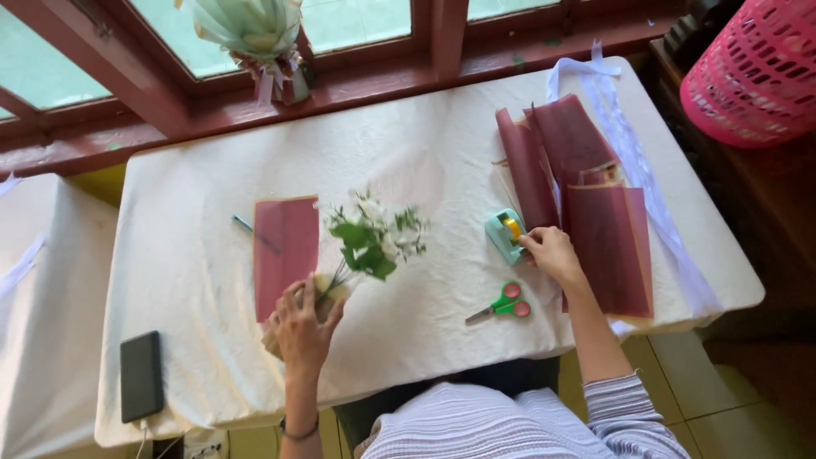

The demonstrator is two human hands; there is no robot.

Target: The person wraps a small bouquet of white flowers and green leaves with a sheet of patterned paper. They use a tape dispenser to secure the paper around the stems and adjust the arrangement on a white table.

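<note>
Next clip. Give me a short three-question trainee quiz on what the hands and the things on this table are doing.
1. True or false: the left hand holds a small bunch of white flowers by the stems.
2. What does the right hand touch? A) scissors B) tape dispenser C) phone
3. Fill in: the scissors have green and ____ handles.

Key:
1. True. The grip is closed round the stems, beside a dark red paper sheet.
2. B. The fingers rest at the mint-green tape dispenser; the black phone lies at the table's near left edge.
3. Red.
</note>
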